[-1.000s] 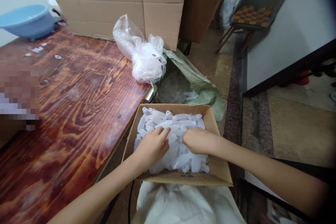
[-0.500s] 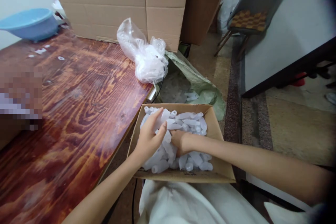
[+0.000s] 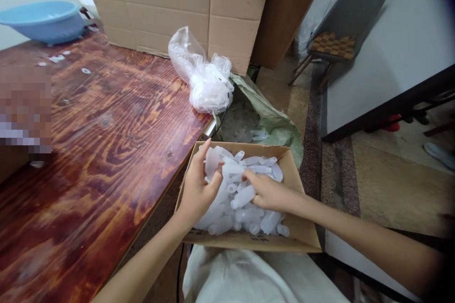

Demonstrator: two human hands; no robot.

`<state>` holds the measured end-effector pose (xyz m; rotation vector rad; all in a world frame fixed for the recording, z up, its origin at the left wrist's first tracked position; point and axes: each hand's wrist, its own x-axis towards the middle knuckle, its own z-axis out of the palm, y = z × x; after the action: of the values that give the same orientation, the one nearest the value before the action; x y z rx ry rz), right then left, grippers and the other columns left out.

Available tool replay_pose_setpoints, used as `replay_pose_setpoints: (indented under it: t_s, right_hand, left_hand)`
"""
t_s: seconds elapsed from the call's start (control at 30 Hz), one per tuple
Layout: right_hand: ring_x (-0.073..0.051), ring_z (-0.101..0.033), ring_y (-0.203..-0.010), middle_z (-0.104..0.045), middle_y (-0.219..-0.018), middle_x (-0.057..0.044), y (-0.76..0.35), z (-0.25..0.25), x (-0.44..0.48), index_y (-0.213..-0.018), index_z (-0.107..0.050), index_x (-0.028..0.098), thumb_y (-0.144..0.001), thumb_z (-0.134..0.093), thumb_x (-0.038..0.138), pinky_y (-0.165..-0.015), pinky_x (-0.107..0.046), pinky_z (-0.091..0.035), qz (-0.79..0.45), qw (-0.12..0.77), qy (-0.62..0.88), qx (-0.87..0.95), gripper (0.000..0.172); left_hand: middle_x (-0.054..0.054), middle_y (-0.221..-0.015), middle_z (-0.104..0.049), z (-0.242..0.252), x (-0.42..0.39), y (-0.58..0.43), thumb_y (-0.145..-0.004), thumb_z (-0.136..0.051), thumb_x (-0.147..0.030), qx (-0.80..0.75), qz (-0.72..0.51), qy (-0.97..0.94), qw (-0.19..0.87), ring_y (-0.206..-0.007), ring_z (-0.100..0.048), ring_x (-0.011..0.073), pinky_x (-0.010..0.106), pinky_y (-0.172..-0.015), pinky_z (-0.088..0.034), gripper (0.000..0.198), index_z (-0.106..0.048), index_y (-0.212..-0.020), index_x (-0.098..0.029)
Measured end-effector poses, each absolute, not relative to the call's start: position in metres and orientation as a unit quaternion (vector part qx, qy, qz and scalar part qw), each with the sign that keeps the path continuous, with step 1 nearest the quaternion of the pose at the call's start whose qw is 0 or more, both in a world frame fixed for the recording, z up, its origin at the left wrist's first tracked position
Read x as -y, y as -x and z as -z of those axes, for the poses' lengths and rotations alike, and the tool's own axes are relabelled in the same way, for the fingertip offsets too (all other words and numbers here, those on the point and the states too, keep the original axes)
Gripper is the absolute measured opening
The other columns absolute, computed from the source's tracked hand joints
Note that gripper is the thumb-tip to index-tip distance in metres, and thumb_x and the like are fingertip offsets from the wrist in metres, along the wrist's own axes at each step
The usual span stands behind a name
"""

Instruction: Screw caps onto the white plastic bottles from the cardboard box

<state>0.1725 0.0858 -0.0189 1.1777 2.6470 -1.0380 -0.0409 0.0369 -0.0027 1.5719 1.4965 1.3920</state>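
A cardboard box (image 3: 302, 218) holds many small translucent white plastic bottles (image 3: 249, 215) with narrow necks, lying in a loose heap. At its left side, my left hand (image 3: 199, 184) is curled around a plastic bottle (image 3: 212, 161). The thumb and index finger stand apart, and a fingertip shows beyond the bottle. Over the middle of the heap, my right hand (image 3: 266, 191) is closed on another plastic bottle (image 3: 243, 197), whose neck points left. Its lower fingers are partly hidden.
The reddish wooden table (image 3: 142, 104) lies to the left of the box. A clear plastic bag (image 3: 211, 87) sits at its corner, before a large cardboard sheet (image 3: 159, 4). Beyond are a blue basin (image 3: 50, 23), a green sack (image 3: 280, 123) and a chair (image 3: 355, 23).
My right hand has come up out of the heap and now shows a bottle in its fingers. My left hand stays at the left side, tilted slightly more upright. The view has shifted a little.
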Motion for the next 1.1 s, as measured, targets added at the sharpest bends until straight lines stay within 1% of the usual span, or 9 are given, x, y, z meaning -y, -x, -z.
replay_pose_setpoints:
  t_s: [0.1,0.2,0.33,0.43,0.57,0.67,0.9,1.03,1.1]
  right_hand:
    - [-0.023,-0.065,-0.085,-0.067,-0.094,-0.007,-0.180,0.007,-0.084,-0.105,-0.060,0.014,-0.087,-0.065,0.027,-0.077,-0.040,-0.053,0.348,-0.012,-0.437,-0.829,0.023]
    - [-0.025,-0.066,-0.093,-0.070,-0.097,-0.008,-0.184,-0.007,-0.078,-0.097,-0.064,0.017,-0.087,-0.061,0.025,-0.083,-0.039,-0.052,0.383,-0.066,-0.461,-0.798,0.014]
    - [-0.022,-0.063,-0.109,-0.068,-0.115,-0.006,-0.183,-0.024,-0.059,-0.114,-0.060,0.023,-0.093,-0.054,0.031,-0.091,-0.035,-0.050,0.425,-0.130,-0.482,-0.755,0.024]
    - [-0.022,-0.064,-0.103,-0.068,-0.109,-0.005,-0.177,-0.029,-0.042,-0.110,-0.056,0.023,-0.092,-0.055,0.033,-0.087,-0.035,-0.052,0.425,-0.162,-0.511,-0.729,0.021]
    - [-0.021,-0.066,-0.095,-0.069,-0.102,-0.003,-0.173,-0.032,-0.027,-0.105,-0.057,0.024,-0.092,-0.058,0.030,-0.079,-0.033,-0.053,0.404,-0.213,-0.505,-0.732,0.014]
    - [-0.019,-0.064,-0.101,-0.066,-0.108,-0.005,-0.175,-0.037,-0.021,-0.108,-0.056,0.023,-0.094,-0.056,0.020,-0.086,-0.033,-0.052,0.336,-0.279,-0.416,-0.798,0.014]
    - [-0.019,-0.064,-0.097,-0.065,-0.103,-0.009,-0.177,-0.042,-0.010,-0.112,-0.052,0.019,-0.094,-0.054,0.012,-0.087,-0.032,-0.053,0.222,-0.338,-0.333,-0.852,0.019]
    - [-0.018,-0.067,-0.075,-0.068,-0.082,-0.003,-0.173,-0.039,-0.003,-0.096,-0.055,0.022,-0.095,-0.053,0.027,-0.066,-0.028,-0.055,0.312,-0.333,-0.440,-0.774,0.006]
    - [-0.014,-0.060,-0.052,-0.063,-0.064,0.002,-0.172,-0.040,-0.002,-0.085,-0.053,0.022,-0.099,-0.045,0.039,-0.046,-0.024,-0.048,0.454,-0.280,-0.503,-0.680,0.023]
  left_hand:
    - [0.010,-0.127,-0.058,-0.003,-0.036,0.039,-0.090,-0.060,-0.027,-0.563,-0.497,-0.579,0.318,-0.110,-0.061,0.0245,0.038,-0.091,-0.051,0.051,-0.044,-0.138,-0.025]
    - [0.006,-0.105,-0.064,-0.006,-0.035,0.037,-0.086,-0.065,-0.030,-0.567,-0.486,-0.552,0.372,-0.092,-0.065,0.0203,0.034,-0.082,-0.053,0.045,-0.047,-0.126,-0.022]
    - [0.000,-0.086,-0.061,-0.009,-0.031,0.036,-0.081,-0.072,-0.037,-0.589,-0.492,-0.491,0.412,-0.074,-0.061,0.0156,0.028,-0.067,-0.051,0.034,-0.046,-0.099,-0.022]
    - [0.000,-0.083,-0.062,-0.014,-0.028,0.033,-0.080,-0.073,-0.042,-0.590,-0.473,-0.485,0.439,-0.074,-0.060,0.0154,0.027,-0.066,-0.050,0.035,-0.046,-0.087,-0.021]
    - [-0.001,-0.079,-0.063,-0.022,-0.021,0.026,-0.079,-0.072,-0.046,-0.604,-0.445,-0.494,0.439,-0.066,-0.061,0.0145,0.027,-0.059,-0.050,0.035,-0.048,-0.081,-0.021]
    - [-0.003,-0.070,-0.061,-0.031,-0.015,0.019,-0.080,-0.071,-0.047,-0.613,-0.427,-0.484,0.456,-0.052,-0.059,0.0113,0.023,-0.050,-0.047,0.036,-0.048,-0.078,-0.020]
    - [-0.003,-0.059,-0.058,-0.038,-0.002,0.000,-0.085,-0.061,-0.052,-0.577,-0.422,-0.376,0.590,-0.044,-0.060,0.0112,0.018,-0.039,-0.044,0.037,-0.060,-0.076,-0.016]
    - [-0.003,-0.058,-0.056,-0.038,0.009,-0.008,-0.089,-0.058,-0.047,-0.595,-0.439,-0.410,0.534,-0.047,-0.057,0.0111,0.021,-0.044,-0.045,0.033,-0.059,-0.073,-0.018]
    - [-0.001,-0.059,-0.056,-0.039,0.013,-0.010,-0.091,-0.058,-0.039,-0.603,-0.449,-0.494,0.437,-0.053,-0.057,0.0117,0.021,-0.050,-0.044,0.029,-0.060,-0.072,-0.018]
